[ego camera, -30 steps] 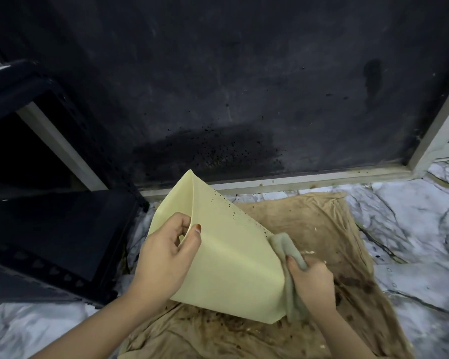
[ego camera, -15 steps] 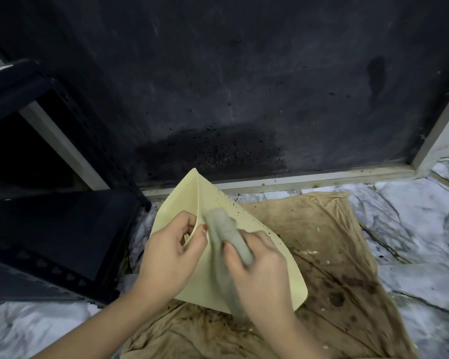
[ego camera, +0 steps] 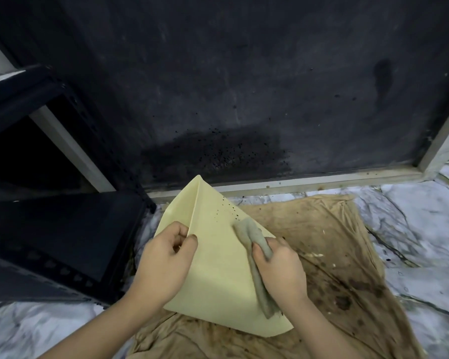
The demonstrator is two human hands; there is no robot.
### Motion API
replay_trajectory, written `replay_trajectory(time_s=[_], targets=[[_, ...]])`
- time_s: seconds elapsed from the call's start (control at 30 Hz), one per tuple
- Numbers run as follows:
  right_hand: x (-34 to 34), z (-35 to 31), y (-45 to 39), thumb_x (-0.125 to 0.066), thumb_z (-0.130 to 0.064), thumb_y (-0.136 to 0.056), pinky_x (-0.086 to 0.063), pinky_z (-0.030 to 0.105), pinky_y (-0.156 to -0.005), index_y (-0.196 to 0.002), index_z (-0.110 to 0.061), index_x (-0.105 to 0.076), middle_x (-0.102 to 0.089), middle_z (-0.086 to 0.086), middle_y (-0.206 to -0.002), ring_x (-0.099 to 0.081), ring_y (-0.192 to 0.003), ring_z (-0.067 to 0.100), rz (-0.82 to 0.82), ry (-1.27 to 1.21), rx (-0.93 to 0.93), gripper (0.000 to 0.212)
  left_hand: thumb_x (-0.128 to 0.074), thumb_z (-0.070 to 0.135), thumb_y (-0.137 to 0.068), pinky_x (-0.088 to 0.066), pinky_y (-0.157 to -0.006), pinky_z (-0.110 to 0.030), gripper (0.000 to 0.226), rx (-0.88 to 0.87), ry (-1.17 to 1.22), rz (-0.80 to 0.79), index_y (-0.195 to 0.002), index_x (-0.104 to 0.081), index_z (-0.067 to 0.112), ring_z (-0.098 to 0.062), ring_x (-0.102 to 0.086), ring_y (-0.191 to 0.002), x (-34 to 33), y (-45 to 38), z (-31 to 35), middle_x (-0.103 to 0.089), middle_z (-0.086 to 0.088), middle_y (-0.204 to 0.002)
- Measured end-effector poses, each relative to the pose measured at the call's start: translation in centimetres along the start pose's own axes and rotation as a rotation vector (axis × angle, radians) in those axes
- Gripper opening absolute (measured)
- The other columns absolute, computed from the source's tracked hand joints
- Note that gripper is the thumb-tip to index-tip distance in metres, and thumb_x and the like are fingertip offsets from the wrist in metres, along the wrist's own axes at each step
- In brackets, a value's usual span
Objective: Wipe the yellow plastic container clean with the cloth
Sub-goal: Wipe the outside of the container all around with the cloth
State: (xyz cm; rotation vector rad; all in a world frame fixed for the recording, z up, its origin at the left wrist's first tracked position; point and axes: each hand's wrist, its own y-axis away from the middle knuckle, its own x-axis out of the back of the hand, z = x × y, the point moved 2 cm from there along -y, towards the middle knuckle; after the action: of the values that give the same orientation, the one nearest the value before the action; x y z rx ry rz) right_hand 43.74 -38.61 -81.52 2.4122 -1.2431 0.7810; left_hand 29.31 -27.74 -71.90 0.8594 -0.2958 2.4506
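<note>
1. Dark, scuffed wall [ego camera: 244,73] with a darker speckled patch [ego camera: 213,154] low down.
2. Pale frame [ego camera: 309,180] along its base.
3. Black shelf [ego camera: 49,229] at left.
4. Marbled white floor [ego camera: 420,224] under a stained tan sheet [ego camera: 335,255].

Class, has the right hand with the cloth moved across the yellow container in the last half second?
Yes. The right hand carried the cloth rightward, away from the left hand, toward the container's speckled right edge.

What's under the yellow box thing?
A stained brown cloth lies spread on the marble floor under the yellow container. Whatever lies directly beneath the container is hidden.
</note>
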Motion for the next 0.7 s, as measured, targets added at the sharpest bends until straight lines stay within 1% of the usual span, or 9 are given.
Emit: replay_trajectory(time_s=[0.13,0.2,0.27,0.33,0.43,0.5,0.57,0.63,0.7], targets=[[-0.5,2.9,1.0,-0.044,-0.037,-0.091,-0.046,0.034,-0.065,-0.09,-0.016,-0.061,-0.055,-0.002,-0.096,-0.058,-0.083,0.024,0.008,0.061,-0.068,0.027,-0.052,0.019,-0.089,-0.03,-0.053,-0.03,0.023,0.061,-0.056,-0.002,-0.067,-0.049,0.012,-0.01,-0.034,-0.044,0.0,-0.9,-0.3,-0.041,0.012,-0.037],[-0.7,3.9,1.5,-0.046,-0.037,-0.09,-0.047,0.035,-0.067,-0.088,-0.016,-0.06,-0.054,-0.002,-0.094,-0.058,-0.083,0.024,0.036,0.053,-0.087,0.025,-0.052,0.023,-0.089,-0.035,-0.056,-0.031,0.015,0.065,-0.068,-0.048,-0.076,-0.058,0.019,-0.013,-0.042,-0.048,-0.1,-1.2,-0.2,-0.047,0.01,-0.043],[-0.9,4.6,2.0,-0.046,-0.036,-0.09,-0.048,0.036,-0.066,-0.087,-0.015,-0.059,-0.05,-0.004,-0.088,-0.058,-0.082,0.024,0.052,0.054,-0.083,0.025,-0.051,0.026,-0.09,-0.036,-0.056,-0.029,0.012,0.053,-0.099,-0.099,-0.085,-0.061,0.023,-0.008,-0.044,-0.046,-0.3,-1.5,0.1,-0.048,0.01,-0.043],[-1.1,5.0,2.5,-0.047,-0.035,-0.09,-0.045,0.035,-0.063,-0.089,-0.016,-0.059,-0.045,-0.006,-0.084,-0.055,-0.079,0.023,0.061,0.052,-0.079,0.023,-0.049,0.025,-0.091,-0.032,-0.052,-0.028,0.014,0.024,-0.143,-0.102,-0.082,-0.059,0.022,-0.006,-0.039,-0.039,-0.5,-1.6,0.3,-0.044,0.013,-0.037],[-1.4,5.4,3.5,-0.053,-0.029,-0.088,-0.038,0.032,-0.061,-0.096,-0.016,-0.063,-0.045,-0.009,-0.083,-0.057,-0.081,0.024,0.112,-0.022,-0.081,0.018,-0.05,0.023,-0.092,-0.038,-0.057,-0.035,0.019,-0.014,-0.13,-0.093,-0.078,-0.06,0.014,-0.016,-0.042,-0.048,-0.6,-1.4,0.3,-0.046,0.005,-0.047],[-1.6,5.2,4.7,-0.059,-0.027,-0.085,-0.038,0.027,-0.063,-0.102,-0.018,-0.066,-0.054,-0.006,-0.087,-0.06,-0.087,0.021,0.164,-0.101,-0.05,0.021,-0.051,0.023,-0.092,-0.047,-0.064,-0.043,0.018,-0.024,-0.076,-0.109,-0.081,-0.063,0.014,-0.029,-0.052,-0.057,-0.6,-1.1,0.3,-0.057,-0.01,-0.06],[-1.6,4.1,5.9,-0.057,-0.037,-0.08,-0.038,0.019,-0.065,-0.106,-0.019,-0.067,-0.063,-0.003,-0.094,-0.057,-0.087,0.012,0.222,-0.184,0.02,0.034,-0.052,0.024,-0.091,-0.05,-0.069,-0.048,0.016,-0.029,-0.021,-0.103,-0.083,-0.065,0.02,-0.035,-0.06,-0.067,-0.6,-1.1,0.3,-0.066,-0.015,-0.07],[-1.6,2.1,6.5,-0.047,-0.046,-0.076,-0.04,0.017,-0.068,-0.106,-0.018,-0.067,-0.066,-0.002,-0.095,-0.055,-0.087,0.009,0.241,-0.249,0.123,0.045,-0.052,0.024,-0.092,-0.05,-0.07,-0.052,0.015,-0.034,-0.01,-0.079,-0.085,-0.065,0.021,-0.038,-0.062,-0.07,-0.9,-0.9,0.4,-0.067,-0.022,-0.076],[-1.7,-0.3,6.1,-0.044,-0.045,-0.077,-0.042,0.018,-0.07,-0.107,-0.02,-0.066,-0.065,-0.004,-0.096,-0.057,-0.086,0.007,0.188,-0.263,0.23,0.045,-0.051,0.021,-0.092,-0.048,-0.065,-0.049,0.014,-0.032,-0.019,-0.048,-0.085,-0.063,0.018,-0.035,-0.058,-0.065,-1.6,-0.6,0.3,-0.065,-0.022,-0.075]])
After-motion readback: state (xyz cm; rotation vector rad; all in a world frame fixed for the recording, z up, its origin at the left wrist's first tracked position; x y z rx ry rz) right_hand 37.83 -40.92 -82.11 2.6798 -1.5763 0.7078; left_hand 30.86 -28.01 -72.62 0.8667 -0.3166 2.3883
